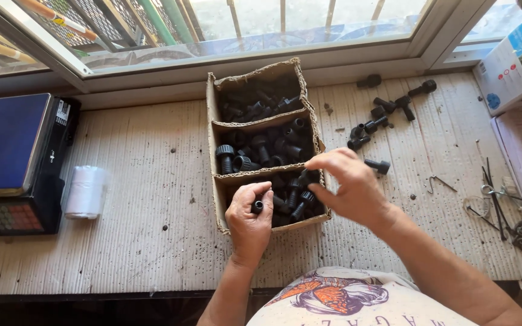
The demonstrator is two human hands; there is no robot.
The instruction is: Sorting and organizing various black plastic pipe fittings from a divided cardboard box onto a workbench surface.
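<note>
A brown cardboard box (pixel 215 130) with three compartments stands on the worn wooden table (pixel 146 199), each compartment full of black plastic fittings. My left hand (pixel 249 220) hovers over the nearest compartment, closed around a small black fitting (pixel 257 206). My right hand (pixel 348 187) reaches in from the right, its fingertips pinching another black fitting (pixel 309 176) at the same compartment's right side. Several loose black fittings (pixel 385 115) lie on the table to the right of the box, one (pixel 378 165) just past my right hand.
A digital scale (pixel 13 163) with a blue top stands at the left edge, a white roll (pixel 86 191) beside it. At the right lie bent wires and metal bits (pixel 502 208) and a printed carton (pixel 515 63). A window frame (pixel 261 51) runs along the back.
</note>
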